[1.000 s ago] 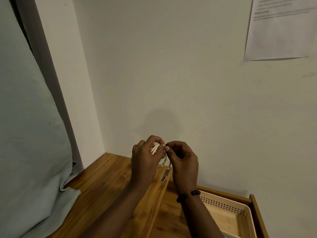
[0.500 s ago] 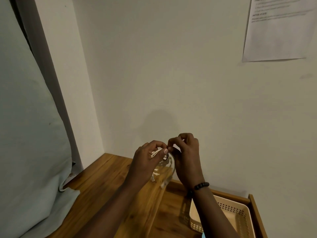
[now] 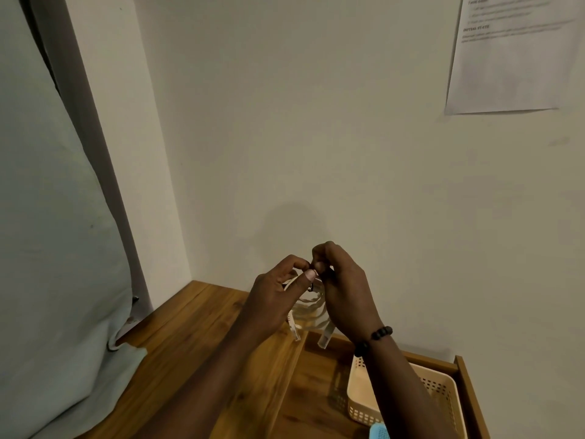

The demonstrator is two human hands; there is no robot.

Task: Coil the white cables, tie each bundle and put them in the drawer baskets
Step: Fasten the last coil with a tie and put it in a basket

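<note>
White coiled cable bundle [image 3: 308,307] hangs between both grips above the wooden bench [image 3: 196,337]: left hand [image 3: 278,294] and right hand [image 3: 340,288] pinch a small dark tie [image 3: 311,286]. Risk: tie slips, coil springs loose short of beige perforated plastic basket [image 3: 361,397].

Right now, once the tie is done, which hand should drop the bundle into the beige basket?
Probably the right hand. The beige basket lies under the right forearm, while the left hand is further from it. Both pinch the coiled cable now.
</note>
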